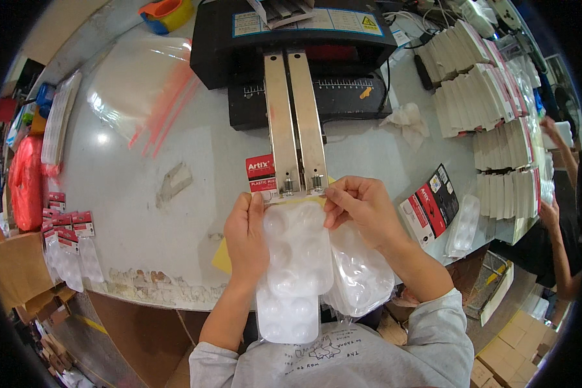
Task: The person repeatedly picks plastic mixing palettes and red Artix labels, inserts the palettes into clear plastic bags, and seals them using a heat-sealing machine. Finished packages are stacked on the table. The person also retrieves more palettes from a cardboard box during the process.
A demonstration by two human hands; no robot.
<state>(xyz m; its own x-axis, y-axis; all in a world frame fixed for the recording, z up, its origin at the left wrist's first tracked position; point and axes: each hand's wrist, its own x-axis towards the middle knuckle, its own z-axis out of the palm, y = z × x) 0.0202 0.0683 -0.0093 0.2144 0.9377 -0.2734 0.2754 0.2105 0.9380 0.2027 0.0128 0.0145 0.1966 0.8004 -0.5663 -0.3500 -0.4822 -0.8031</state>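
A white plastic palette (pixel 297 249) with round wells, in clear wrapping, lies under the tips of two long metal arms (pixel 294 116) that reach from a black stapler-like machine (pixel 213 52). My left hand (pixel 247 236) grips its upper left edge, thumb on top. At the upper right corner my right hand (pixel 362 210) pinches the wrapping's top edge, fingers bent. Another white palette (pixel 288 320) shows below the first, toward my body. Beside my right wrist rests a pile of bagged palettes (pixel 362 271). A red and white header card (pixel 260 169) is partly hidden by the metal arms.
Stacks of folded cards (pixel 485 97) line the right side, near a black and red card (pixel 430 205). Clear bags with red edges (pixel 142 90) lie at far left. Carded palettes (pixel 71 249) hang over the left edge. Another person's hand (pixel 549 212) is at far right.
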